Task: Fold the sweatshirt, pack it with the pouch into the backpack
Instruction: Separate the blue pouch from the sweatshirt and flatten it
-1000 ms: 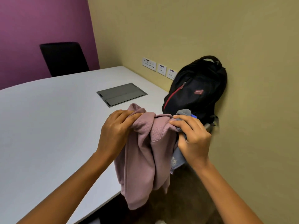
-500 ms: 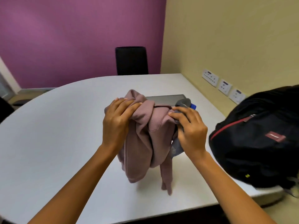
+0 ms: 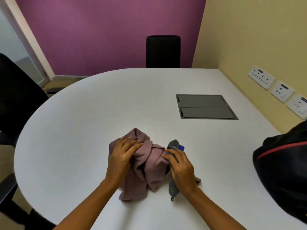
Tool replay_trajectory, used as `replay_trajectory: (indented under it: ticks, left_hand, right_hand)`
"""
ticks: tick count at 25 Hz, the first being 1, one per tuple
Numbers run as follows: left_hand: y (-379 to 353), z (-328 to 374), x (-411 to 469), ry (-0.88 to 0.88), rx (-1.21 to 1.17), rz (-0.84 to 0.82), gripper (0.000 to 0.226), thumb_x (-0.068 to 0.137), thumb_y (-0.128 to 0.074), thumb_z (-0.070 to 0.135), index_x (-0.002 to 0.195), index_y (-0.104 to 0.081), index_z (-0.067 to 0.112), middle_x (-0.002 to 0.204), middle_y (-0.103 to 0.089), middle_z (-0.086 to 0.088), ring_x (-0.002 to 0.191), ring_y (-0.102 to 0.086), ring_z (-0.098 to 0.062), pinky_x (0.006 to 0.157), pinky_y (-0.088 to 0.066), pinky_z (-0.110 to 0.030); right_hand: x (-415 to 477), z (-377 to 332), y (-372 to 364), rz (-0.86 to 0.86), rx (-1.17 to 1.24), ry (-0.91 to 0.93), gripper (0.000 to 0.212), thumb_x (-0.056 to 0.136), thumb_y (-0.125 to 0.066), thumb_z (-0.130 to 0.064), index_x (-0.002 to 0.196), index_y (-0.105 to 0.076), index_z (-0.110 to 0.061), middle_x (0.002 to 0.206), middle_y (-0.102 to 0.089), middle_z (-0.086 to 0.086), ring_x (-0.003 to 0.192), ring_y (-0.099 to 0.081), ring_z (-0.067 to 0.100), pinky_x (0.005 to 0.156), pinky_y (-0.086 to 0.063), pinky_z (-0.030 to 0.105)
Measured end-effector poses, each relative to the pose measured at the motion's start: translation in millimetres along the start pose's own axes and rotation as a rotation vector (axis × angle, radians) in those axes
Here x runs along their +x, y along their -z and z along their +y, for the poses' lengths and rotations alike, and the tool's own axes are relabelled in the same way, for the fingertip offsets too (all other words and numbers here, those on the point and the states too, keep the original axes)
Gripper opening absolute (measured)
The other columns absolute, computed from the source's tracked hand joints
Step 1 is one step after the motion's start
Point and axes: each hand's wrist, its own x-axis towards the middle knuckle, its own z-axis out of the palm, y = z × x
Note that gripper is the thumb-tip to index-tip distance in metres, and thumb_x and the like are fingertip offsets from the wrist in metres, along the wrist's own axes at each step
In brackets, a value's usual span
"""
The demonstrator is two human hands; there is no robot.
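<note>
A dusty-pink sweatshirt [image 3: 147, 170] lies bunched on the white table [image 3: 83, 130] near its front edge. My left hand [image 3: 122, 156] grips the sweatshirt's left side with curled fingers. My right hand [image 3: 181, 170] holds the grey pouch [image 3: 172, 188] with a blue tab against the sweatshirt's right side, fingers curled over both. The black backpack [image 3: 285, 171] with a red stripe stands at the table's right edge, partly cut off by the frame.
A grey cable hatch [image 3: 205, 107] is set into the table at the back right. Wall sockets [image 3: 280, 92] line the yellow wall. One black chair [image 3: 163, 51] stands at the far side, another chair [image 3: 18, 100] at the left.
The sweatshirt and pouch came down from mid-air onto the table and now lie bunched there. The view swung left, so the backpack moved to the right edge.
</note>
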Motion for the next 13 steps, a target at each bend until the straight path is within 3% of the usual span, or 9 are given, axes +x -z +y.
replay_trajectory:
  ticks: [5,9,13]
  left_hand:
    - [-18.2,-36.7,3.9,0.028,0.031,-0.158,0.058,0.089,-0.062,0.01,0.142,-0.042,0.02,0.147,-0.04,-0.001,0.137,-0.034,-0.027,0.116,-0.023,-0.043]
    - [-37.5,-44.9,-4.1,0.065,0.092,-0.287,0.07,0.093,-0.027,0.063,0.151,-0.018,0.024,0.158,-0.014,-0.004,0.145,-0.009,-0.032,0.116,-0.003,-0.05]
    - [-57.2,-27.6,-15.0,0.035,0.194,-0.341,0.079,0.088,-0.018,0.074,0.152,-0.015,0.029,0.16,0.0,-0.008,0.145,0.006,-0.039,0.111,0.002,-0.061]
  right_hand:
    - [11.1,1.4,-31.0,-0.119,-0.076,-0.1,0.031,0.088,-0.06,-0.01,0.118,-0.065,-0.014,0.132,-0.057,0.005,0.127,-0.049,0.032,0.098,-0.048,0.041]
    - [6.4,-1.4,-60.8,-0.383,-0.172,-0.134,0.047,0.096,-0.037,-0.038,0.138,-0.047,-0.02,0.153,-0.033,0.003,0.143,-0.024,0.034,0.112,-0.028,0.05]
    - [-11.3,11.2,-83.4,-0.581,-0.223,-0.176,0.052,0.099,-0.022,-0.042,0.145,-0.031,-0.021,0.16,-0.012,0.002,0.144,-0.016,0.036,0.108,-0.019,0.052]
